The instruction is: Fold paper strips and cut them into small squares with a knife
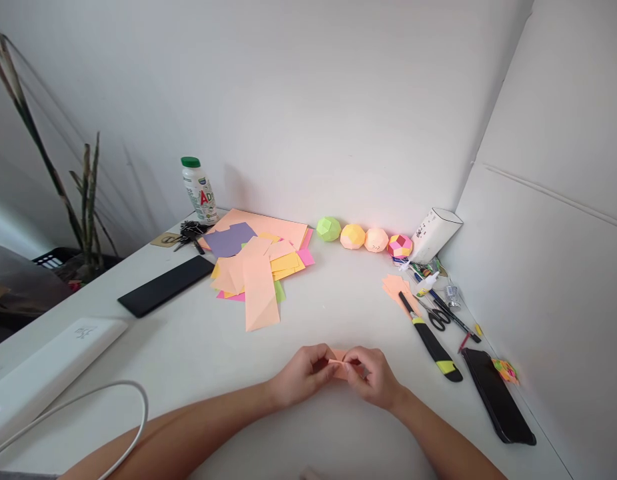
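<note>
Between my two hands, low in the middle of the head view, is a small piece of peach paper with a folded edge. My left hand pinches its left side between thumb and fingers. On the other side my right hand pinches it too, thumb against the fold. The fingers partly cover the paper. Beyond the hands lies a pile of coloured paper pieces, with a creased peach strip on top and a purple sheet at its back.
Faceted paper balls, among them a green one, line the wall. At right lie a utility knife, scissors, a glue bottle and a phone. Leftward are a black bar, a white device, its cable and a bottle.
</note>
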The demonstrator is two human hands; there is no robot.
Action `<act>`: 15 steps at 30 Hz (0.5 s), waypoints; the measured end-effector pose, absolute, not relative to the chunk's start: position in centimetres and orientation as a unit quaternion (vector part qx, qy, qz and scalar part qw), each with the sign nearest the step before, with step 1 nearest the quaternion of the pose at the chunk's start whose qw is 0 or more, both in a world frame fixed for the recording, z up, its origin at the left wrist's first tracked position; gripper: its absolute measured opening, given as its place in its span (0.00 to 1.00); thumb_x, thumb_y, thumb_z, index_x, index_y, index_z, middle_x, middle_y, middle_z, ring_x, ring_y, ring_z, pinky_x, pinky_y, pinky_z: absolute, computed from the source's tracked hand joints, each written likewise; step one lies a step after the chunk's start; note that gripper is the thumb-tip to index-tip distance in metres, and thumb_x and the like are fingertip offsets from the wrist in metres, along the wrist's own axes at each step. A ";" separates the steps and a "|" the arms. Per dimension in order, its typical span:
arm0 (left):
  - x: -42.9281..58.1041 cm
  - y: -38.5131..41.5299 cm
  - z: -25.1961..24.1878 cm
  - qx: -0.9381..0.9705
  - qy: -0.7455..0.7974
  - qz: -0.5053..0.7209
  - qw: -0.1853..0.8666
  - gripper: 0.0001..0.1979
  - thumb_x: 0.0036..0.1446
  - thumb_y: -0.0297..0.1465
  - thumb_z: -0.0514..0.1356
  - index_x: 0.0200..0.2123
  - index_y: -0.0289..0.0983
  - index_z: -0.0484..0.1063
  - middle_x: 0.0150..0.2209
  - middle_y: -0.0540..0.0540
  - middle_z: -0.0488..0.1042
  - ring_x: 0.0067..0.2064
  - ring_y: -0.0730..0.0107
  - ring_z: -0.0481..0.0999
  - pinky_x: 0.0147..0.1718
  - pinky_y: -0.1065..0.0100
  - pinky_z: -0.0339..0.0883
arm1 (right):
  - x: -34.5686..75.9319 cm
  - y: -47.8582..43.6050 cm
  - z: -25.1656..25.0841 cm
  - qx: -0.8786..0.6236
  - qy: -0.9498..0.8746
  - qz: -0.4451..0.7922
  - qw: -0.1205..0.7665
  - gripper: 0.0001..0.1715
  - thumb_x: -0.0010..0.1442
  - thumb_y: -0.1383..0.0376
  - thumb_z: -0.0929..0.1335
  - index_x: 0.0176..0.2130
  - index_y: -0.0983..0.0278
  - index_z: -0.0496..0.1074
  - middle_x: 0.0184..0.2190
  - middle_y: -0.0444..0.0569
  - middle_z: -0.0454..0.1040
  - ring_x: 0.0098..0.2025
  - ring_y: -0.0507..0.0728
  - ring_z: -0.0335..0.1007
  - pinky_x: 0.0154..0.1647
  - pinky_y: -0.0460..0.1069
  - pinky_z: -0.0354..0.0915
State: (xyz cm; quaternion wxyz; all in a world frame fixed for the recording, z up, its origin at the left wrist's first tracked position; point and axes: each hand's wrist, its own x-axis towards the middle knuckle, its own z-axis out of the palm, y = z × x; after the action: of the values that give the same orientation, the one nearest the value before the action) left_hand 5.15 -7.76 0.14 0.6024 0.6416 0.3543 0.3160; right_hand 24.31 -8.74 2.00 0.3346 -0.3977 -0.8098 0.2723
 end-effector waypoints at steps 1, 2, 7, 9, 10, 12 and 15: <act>5.1 -7.8 0.2 0.637 0.354 0.318 0.606 0.13 0.57 0.41 0.56 0.30 0.36 0.67 0.31 0.47 0.73 0.32 0.68 0.69 0.31 0.68 0.63 | 24.3 -8.8 1.9 -0.398 -0.806 0.281 0.335 0.08 0.58 0.64 0.62 0.27 0.61 0.62 0.19 0.40 0.63 0.19 0.49 0.55 0.20 0.45 0.53; 5.1 -7.9 0.2 0.632 0.355 0.320 0.609 0.13 0.57 0.40 0.56 0.30 0.36 0.66 0.31 0.47 0.73 0.32 0.69 0.69 0.31 0.68 0.63 | 24.3 -8.8 1.8 -0.398 -0.803 0.289 0.336 0.08 0.58 0.64 0.62 0.27 0.61 0.62 0.19 0.40 0.63 0.19 0.49 0.54 0.20 0.45 0.53; 5.1 -8.0 0.2 0.625 0.340 0.322 0.625 0.12 0.57 0.39 0.56 0.29 0.37 0.65 0.29 0.48 0.72 0.30 0.71 0.69 0.29 0.69 0.62 | 24.0 -9.1 1.8 -0.399 -0.788 0.323 0.340 0.07 0.58 0.64 0.62 0.29 0.62 0.64 0.20 0.41 0.65 0.20 0.49 0.56 0.20 0.44 0.54; 5.2 -8.0 0.2 0.624 0.332 0.321 0.630 0.11 0.57 0.39 0.56 0.29 0.37 0.65 0.30 0.48 0.73 0.31 0.70 0.70 0.30 0.69 0.63 | 23.8 -9.2 1.8 -0.400 -0.782 0.334 0.342 0.06 0.57 0.64 0.62 0.29 0.62 0.64 0.20 0.40 0.65 0.20 0.49 0.55 0.20 0.44 0.55; 5.2 -8.0 0.3 0.625 0.329 0.321 0.631 0.11 0.57 0.38 0.56 0.29 0.37 0.65 0.30 0.47 0.74 0.31 0.70 0.70 0.31 0.68 0.63 | 23.7 -9.2 1.7 -0.401 -0.779 0.340 0.342 0.06 0.57 0.64 0.62 0.28 0.62 0.64 0.20 0.40 0.65 0.20 0.48 0.55 0.20 0.44 0.54; 5.2 -8.0 0.4 0.629 0.325 0.320 0.629 0.11 0.57 0.38 0.57 0.29 0.37 0.65 0.30 0.47 0.74 0.32 0.69 0.70 0.32 0.68 0.64 | 23.5 -9.2 1.6 -0.406 -0.771 0.352 0.342 0.06 0.56 0.64 0.62 0.27 0.62 0.63 0.19 0.39 0.63 0.20 0.48 0.53 0.20 0.44 0.53; 5.2 -8.0 0.7 0.630 0.322 0.318 0.631 0.11 0.55 0.38 0.57 0.27 0.37 0.64 0.30 0.47 0.73 0.32 0.70 0.69 0.31 0.68 0.63 | 23.4 -9.2 1.3 -0.418 -0.756 0.372 0.340 0.06 0.54 0.65 0.63 0.26 0.62 0.62 0.19 0.38 0.60 0.20 0.48 0.51 0.20 0.44 0.52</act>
State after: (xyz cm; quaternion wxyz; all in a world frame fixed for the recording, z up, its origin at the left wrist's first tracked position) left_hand 5.19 -7.96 0.66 0.6313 0.6302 0.3216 0.3176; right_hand 23.43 -9.23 1.34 0.3397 -0.4182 -0.7560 0.3716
